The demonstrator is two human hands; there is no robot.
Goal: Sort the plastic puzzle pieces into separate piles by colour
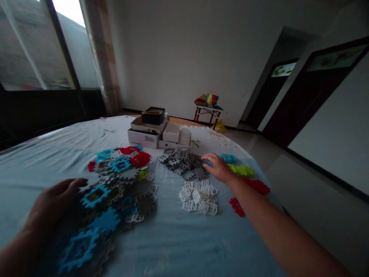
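Note:
Plastic interlocking pieces lie in heaps on a pale sheet [173, 238]. My left hand [53, 206] rests near the left edge of a mixed pile [121, 184] of blue, grey, red and white pieces, its fingers bent and loosely apart, touching the pile's edge. My right hand [217, 166] reaches across to the right end of a grey pile [183, 162], fingers curled down beside a blue piece [228, 157]. Whether it grips anything is hidden. A white pile [199, 196] lies just below that hand. Green pieces [242, 170] and red pieces [258, 185] lie to its right.
White boxes [150, 134] with a dark box on top and a white cylinder [185, 135] stand at the far side of the sheet. A small red-legged table [208, 111] with colourful things stands by the back wall. Windows are at left, dark doors at right.

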